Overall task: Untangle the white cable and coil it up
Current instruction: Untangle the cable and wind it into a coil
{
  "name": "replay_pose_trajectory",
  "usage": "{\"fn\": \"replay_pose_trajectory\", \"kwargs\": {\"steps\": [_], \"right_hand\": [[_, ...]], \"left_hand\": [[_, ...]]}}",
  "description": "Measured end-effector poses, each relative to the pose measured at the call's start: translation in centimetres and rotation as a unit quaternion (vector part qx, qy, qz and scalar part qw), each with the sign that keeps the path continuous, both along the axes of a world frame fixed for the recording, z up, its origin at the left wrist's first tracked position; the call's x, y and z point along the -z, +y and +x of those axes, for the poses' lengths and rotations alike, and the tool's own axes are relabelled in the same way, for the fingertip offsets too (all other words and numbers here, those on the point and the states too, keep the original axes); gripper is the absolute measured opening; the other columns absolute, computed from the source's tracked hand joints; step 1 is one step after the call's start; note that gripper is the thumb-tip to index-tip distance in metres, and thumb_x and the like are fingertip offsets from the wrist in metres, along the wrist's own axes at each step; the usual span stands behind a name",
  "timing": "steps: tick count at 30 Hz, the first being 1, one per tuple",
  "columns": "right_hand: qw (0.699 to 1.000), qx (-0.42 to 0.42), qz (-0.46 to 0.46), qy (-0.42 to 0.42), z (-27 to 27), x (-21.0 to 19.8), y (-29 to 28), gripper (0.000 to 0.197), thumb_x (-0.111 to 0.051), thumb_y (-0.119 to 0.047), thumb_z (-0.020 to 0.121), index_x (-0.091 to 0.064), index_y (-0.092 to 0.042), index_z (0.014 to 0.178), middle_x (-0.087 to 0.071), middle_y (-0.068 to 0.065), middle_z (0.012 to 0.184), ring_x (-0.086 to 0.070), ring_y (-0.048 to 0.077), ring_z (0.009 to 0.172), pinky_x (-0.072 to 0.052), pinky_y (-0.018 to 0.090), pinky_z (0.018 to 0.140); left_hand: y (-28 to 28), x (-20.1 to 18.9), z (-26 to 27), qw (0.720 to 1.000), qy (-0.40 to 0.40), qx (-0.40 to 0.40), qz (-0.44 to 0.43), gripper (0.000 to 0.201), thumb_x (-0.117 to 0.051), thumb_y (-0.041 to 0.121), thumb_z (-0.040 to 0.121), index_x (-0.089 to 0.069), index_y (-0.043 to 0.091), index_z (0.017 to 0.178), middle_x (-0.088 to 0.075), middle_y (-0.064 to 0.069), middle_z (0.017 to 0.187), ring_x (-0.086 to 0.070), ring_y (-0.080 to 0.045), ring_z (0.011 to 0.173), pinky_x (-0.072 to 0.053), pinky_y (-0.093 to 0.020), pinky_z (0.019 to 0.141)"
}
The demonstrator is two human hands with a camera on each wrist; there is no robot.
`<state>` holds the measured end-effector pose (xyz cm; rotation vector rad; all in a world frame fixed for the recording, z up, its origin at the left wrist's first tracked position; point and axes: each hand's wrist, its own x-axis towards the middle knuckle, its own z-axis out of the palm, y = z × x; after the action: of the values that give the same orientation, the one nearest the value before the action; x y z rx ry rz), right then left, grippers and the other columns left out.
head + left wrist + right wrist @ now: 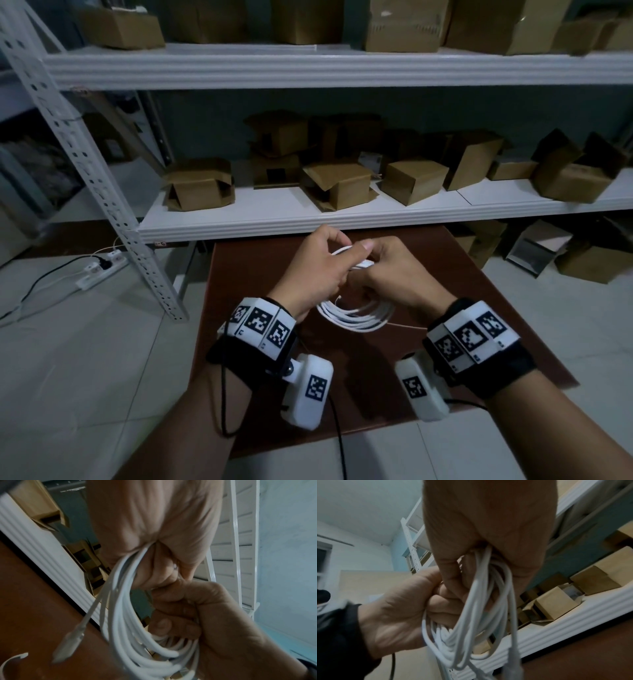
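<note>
Behind everything runs the white shelf (308, 212), loaded with cardboard boxes (198, 185), its edge close to your knuckles and the one thing likely to crowd a wide loop. Below you sits the brown table (257, 274). Your left hand (318, 267) and right hand (394, 270) meet above it, both curled tight around the white cable (356, 315), probably so the gathered turns cannot spring apart. The coil hangs beneath your fists, and a loose plug end (68, 643) dangles free.
</note>
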<state>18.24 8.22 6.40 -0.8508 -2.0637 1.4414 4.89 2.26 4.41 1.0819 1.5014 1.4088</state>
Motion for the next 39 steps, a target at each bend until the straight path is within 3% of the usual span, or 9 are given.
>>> {"fn": "replay_pose_trajectory", "kwargs": {"steps": [5,9,14,19,22,26,31,35,39], "right_hand": [[0.994,0.052,-0.079,0.046,-0.4,-0.1,-0.4,0.026,-0.058,0.019,0.078,-0.067,-0.003,0.067,-0.051,0.003,0.047,-0.04,0.01,0.036,-0.032,0.017,0.038],[0.957,0.143,-0.189,0.167,-0.7,-0.2,-0.3,0.015,-0.054,0.017,0.078,-0.065,0.011,0.087,-0.048,0.004,0.054,-0.037,0.013,0.042,-0.029,0.024,0.039],[0.902,0.199,-0.275,0.266,-1.1,0.3,-0.1,0.033,-0.057,0.015,0.081,-0.053,-0.011,0.062,-0.031,0.002,0.055,-0.03,0.012,0.044,-0.028,0.024,0.04],[0.903,0.183,-0.276,0.275,-1.4,0.7,-0.7,0.024,-0.058,0.012,0.082,-0.063,-0.009,0.072,-0.035,0.001,0.054,-0.034,0.012,0.043,-0.032,0.024,0.039],[0.897,0.195,-0.277,0.283,-1.3,0.6,-0.8,0.024,-0.056,0.01,0.083,-0.066,-0.009,0.073,-0.036,-0.001,0.052,-0.034,0.012,0.044,-0.033,0.023,0.039],[0.848,0.204,-0.343,0.35,-1.3,0.3,-0.6,0.043,-0.054,0.01,0.083,-0.059,-0.016,0.049,-0.024,-0.001,0.053,-0.025,0.013,0.042,-0.03,0.022,0.037],[0.784,0.183,-0.414,0.424,-1.1,0.4,0.4,0.041,-0.052,0.008,0.085,-0.031,-0.021,0.064,-0.019,-0.006,0.051,-0.018,0.009,0.036,-0.026,0.021,0.034],[0.783,0.208,-0.41,0.419,-1.0,0.5,0.6,0.042,-0.051,0.008,0.086,-0.029,-0.021,0.065,-0.02,-0.005,0.049,-0.022,0.009,0.031,-0.031,0.022,0.033],[0.783,0.255,-0.389,0.414,-0.7,0.5,0.9,0.04,-0.052,0.009,0.087,-0.032,-0.018,0.064,-0.022,-0.003,0.052,-0.026,0.011,0.032,-0.033,0.022,0.034]], "left_hand": [[0.2,-0.6,-0.2,0.995,-0.098,0.026,0.008,0.033,-0.078,0.037,0.094,-0.052,0.016,0.097,-0.041,0.006,0.058,-0.026,-0.005,0.045,-0.02,-0.017,0.037],[-0.2,-1.1,0.0,0.969,-0.229,0.048,0.084,0.029,-0.08,0.027,0.084,-0.055,0.013,0.093,-0.037,0.006,0.064,-0.03,-0.001,0.046,-0.025,-0.012,0.04],[-0.1,-0.1,0.9,0.938,-0.325,0.025,0.118,0.029,-0.071,0.039,0.093,-0.051,0.023,0.08,-0.03,0.009,0.059,-0.026,-0.002,0.045,-0.016,-0.019,0.048],[-0.3,-0.4,0.0,0.95,-0.302,0.033,0.079,0.041,-0.058,0.056,0.103,-0.058,0.021,0.083,-0.027,0.008,0.056,-0.022,-0.006,0.046,-0.012,-0.025,0.052],[-0.5,-0.5,-0.2,0.971,-0.228,0.013,0.074,0.042,-0.061,0.056,0.101,-0.068,0.015,0.097,-0.045,0.001,0.062,-0.043,-0.012,0.053,-0.034,-0.026,0.055],[-0.9,-0.5,-0.2,0.983,-0.176,-0.028,0.05,0.055,-0.048,0.06,0.105,-0.078,0.014,0.105,-0.075,-0.012,0.084,-0.066,-0.021,0.067,-0.053,-0.029,0.06],[-0.6,0.9,0.1,0.963,-0.269,-0.021,-0.008,0.077,-0.044,0.078,0.097,-0.069,0.005,0.108,-0.068,-0.018,0.088,-0.059,-0.02,0.067,-0.045,-0.028,0.062],[-0.4,1.4,0.0,0.947,-0.32,0.016,-0.029,0.079,-0.05,0.083,0.09,-0.061,0.008,0.111,-0.06,-0.014,0.08,-0.055,-0.023,0.069,-0.05,-0.034,0.072],[-0.4,0.3,0.0,0.982,-0.187,-0.017,-0.005,0.077,-0.037,0.07,0.104,-0.077,0.005,0.102,-0.079,-0.017,0.099,-0.072,-0.027,0.085,-0.054,-0.036,0.085]]}}
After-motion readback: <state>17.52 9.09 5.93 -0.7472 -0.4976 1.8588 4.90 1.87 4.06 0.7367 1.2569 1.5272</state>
